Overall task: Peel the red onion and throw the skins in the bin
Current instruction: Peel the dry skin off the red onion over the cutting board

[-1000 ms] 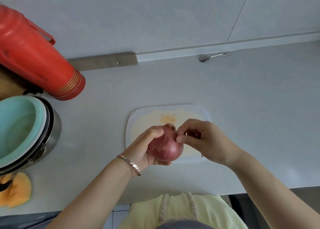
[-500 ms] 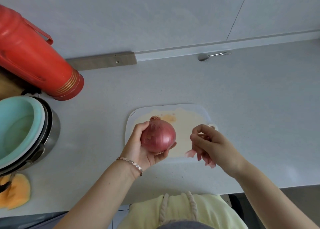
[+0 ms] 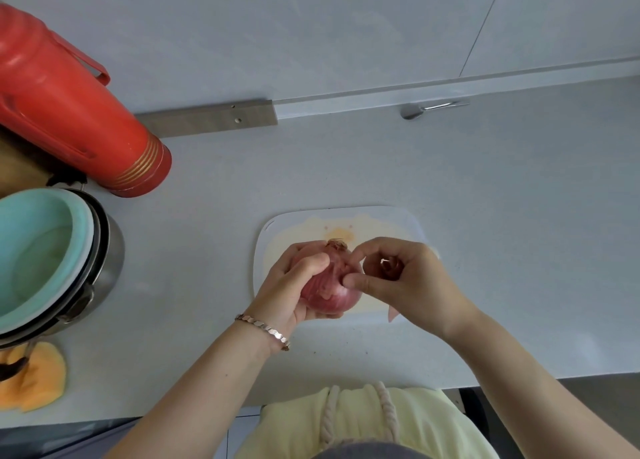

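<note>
- Gripping the red onion (image 3: 332, 294) from its left side, the left hand (image 3: 291, 285) has its fingers curled round the bulb and its thumb laid across the near upper face.
- The right hand (image 3: 412, 282) sits tight against the onion's right side with its fingers curled. The tips of its thumb and forefinger touch the onion's surface.
- Loose onion skins (image 3: 389, 264) are bunched inside the curled fingers of that right hand, and one pink strip pokes out below it.
- The onion is held over the near half of a white cutting board (image 3: 277, 228), with its dry tuft pointing to the far side. Whether it touches the board cannot be told.
- A link bracelet (image 3: 265, 328) circles the left wrist.
- The board lies flat on the grey tabletop (image 3: 519, 216) and carries a yellowish stain across its middle.
- At the far edge, against the wall, lies a metal spoon (image 3: 427, 109).
- To the far left a red flask (image 3: 69, 112) stands on the tabletop.
- Just near of the flask, a teal bowl (image 3: 38, 250) nests in a steel pot (image 3: 112, 250).
- At the near left edge lie orange fruit slices (image 3: 34, 382).
</note>
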A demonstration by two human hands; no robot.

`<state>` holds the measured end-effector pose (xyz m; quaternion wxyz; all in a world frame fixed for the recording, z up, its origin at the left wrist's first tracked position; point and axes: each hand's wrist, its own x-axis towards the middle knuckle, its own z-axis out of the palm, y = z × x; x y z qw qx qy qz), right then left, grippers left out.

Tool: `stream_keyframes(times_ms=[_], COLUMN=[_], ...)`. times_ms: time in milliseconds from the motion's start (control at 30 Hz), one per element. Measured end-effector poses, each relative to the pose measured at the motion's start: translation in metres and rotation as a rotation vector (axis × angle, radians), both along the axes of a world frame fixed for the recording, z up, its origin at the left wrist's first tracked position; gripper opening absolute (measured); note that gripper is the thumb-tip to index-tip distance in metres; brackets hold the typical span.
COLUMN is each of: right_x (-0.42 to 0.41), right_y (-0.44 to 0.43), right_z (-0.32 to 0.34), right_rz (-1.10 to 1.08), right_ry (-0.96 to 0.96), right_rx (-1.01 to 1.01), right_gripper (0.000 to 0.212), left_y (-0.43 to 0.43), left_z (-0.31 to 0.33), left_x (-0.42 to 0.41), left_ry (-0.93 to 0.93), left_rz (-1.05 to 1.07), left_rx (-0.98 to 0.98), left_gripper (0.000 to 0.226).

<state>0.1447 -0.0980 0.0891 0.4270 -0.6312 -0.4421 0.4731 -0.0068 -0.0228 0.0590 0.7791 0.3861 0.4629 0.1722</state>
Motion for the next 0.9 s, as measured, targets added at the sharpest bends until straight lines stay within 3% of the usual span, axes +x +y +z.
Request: stream_keyframes(times_ms=[100, 267, 433, 533, 667, 767, 900], right_x=[0.003, 0.009, 0.007, 0.003, -0.003, -0.001, 0.014], right_y=[0.001, 0.002, -0.004, -0.011, -0.014, -0.018, -0.022], right_z=[0.003, 0.0, -0.017, -0.022, -0.021, -0.025, -0.029], right_rz=[0.041, 0.118, 0.116, 0.087, -0.042, -0.08, -0.056], right_ry=[0.013, -0.027, -0.223, -0.222, 0.178, 0.36, 0.211], right_rx=[-0.03, -0.035, 0.205, 0.311, 0.14, 0.076, -0.261], right_gripper=[0.013, 0.019, 0.01, 0.01, 0.013, 0.015, 0.02], left_y=[-0.002, -0.002, 0.0, 0.003, 0.005, 0.004, 0.005], left_z=[0.001, 0.001, 0.0, 0.002, 0.005, 0.005, 0.003], left_x=[0.001, 0.002, 0.007, 0.01, 0.011, 0.01, 0.005], left_ry=[0.035, 0.065, 0.077, 0.01, -0.069, -0.093, -0.136], left_rz=[-0.014, -0.033, 0.022, 0.141, 0.244, 0.265, 0.246], left_rx=[0.01, 0.01, -0.15, -0.299, -0.415, -0.462, -0.419], left_gripper=[0.064, 0.066, 0.045, 0.028, 0.033, 0.043, 0.044])
